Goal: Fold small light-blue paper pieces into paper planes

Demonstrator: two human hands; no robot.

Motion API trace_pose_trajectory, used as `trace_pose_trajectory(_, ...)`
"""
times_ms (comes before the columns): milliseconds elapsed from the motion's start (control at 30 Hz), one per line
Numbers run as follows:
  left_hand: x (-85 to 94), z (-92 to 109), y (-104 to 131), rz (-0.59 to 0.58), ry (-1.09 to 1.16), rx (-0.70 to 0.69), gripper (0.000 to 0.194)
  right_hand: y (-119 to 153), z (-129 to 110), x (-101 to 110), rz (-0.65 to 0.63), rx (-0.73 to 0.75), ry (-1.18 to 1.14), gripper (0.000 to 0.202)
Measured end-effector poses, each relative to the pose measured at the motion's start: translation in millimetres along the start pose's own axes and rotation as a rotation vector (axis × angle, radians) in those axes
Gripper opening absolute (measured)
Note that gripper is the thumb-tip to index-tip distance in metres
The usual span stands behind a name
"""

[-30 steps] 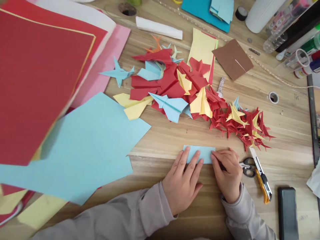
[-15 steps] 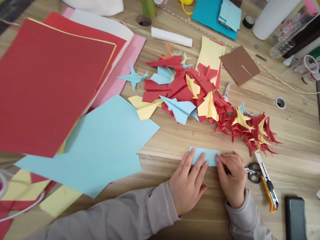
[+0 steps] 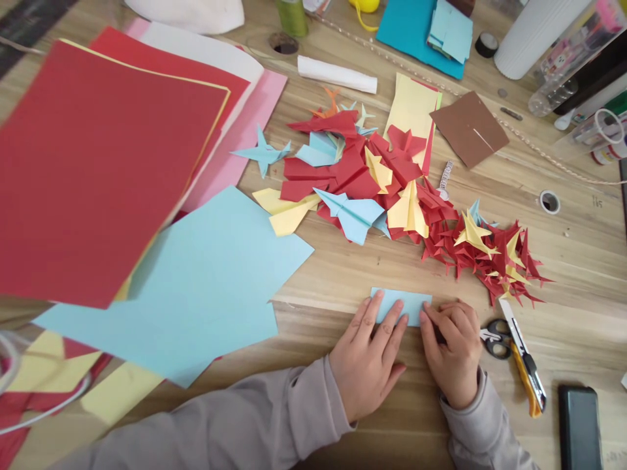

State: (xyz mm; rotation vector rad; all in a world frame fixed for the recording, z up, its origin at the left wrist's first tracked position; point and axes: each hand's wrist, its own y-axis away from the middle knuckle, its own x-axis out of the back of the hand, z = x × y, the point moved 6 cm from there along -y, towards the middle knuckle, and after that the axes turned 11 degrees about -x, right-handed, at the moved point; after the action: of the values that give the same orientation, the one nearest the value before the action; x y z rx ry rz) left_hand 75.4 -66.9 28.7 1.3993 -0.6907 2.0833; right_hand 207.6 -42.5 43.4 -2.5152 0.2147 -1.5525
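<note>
Head view: a light-blue paper strip (image 3: 412, 304) lies flat on the wood-grained counter (image 3: 326, 279), its long axis running from nine o'clock to just past three, the right end slightly lower. The left hand (image 3: 361, 369) rests over the strip's left part, fingers extended and moderately spread, tips pointing toward one o'clock and touching the paper. The right hand (image 3: 455, 352) is half curled, its thumb and forefinger close together at the strip's right edge; whether they pinch the paper or only press it, I cannot tell.

From the strip, a pile of larger paper planes (image 3: 350, 166) sits at eleven o'clock, with a light-blue paper plane (image 3: 356, 219) nosing toward ten. A pile of small, pointed folded figures (image 3: 497, 251) is at two o'clock. Black-handled scissors (image 3: 500, 349) lie between three and four, just beside an orange-and-silver box cutter (image 3: 526, 364). At nine lies a large light-blue sheet (image 3: 210, 287), partly under a large red sheet (image 3: 108, 176).
</note>
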Motion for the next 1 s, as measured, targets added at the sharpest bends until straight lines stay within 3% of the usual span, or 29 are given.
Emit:
trace_pose_trajectory(267, -2.7, 0, 1, -0.055, -0.043, -0.022, 0.058, 3, -21, 5, 0.022, 0.110, 0.292, 0.021)
trace_pose_trajectory(1000, -1.0, -3, 1, -0.036, -0.049, -0.021, 0.060, 4, -28, 2, -0.059, 0.123, 0.365, 0.017)
